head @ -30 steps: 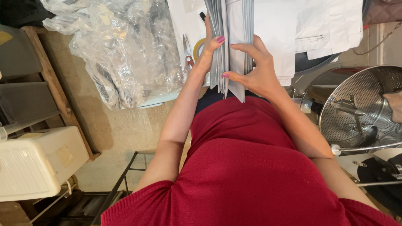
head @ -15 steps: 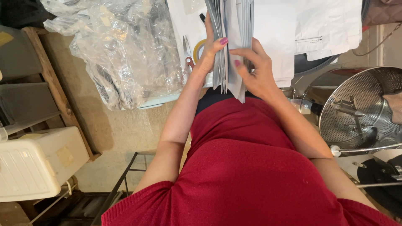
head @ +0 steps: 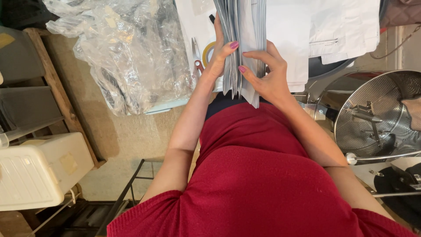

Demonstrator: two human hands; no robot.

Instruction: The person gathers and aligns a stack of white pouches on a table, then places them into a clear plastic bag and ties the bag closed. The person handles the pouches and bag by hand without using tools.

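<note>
Here, top centre of the frame, your left hand (head: 219, 55) and right hand (head: 267, 74) both clamp the stack of grey sheets (head: 241, 39), fingers parting its edges.

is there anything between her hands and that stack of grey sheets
Nothing visible. The left hand grips the stack of grey sheets directly from its left edge, thumb across the front. The right hand touches it from the right, fingers pressed among the sheets. The crumpled clear plastic lies off to the left.
</note>
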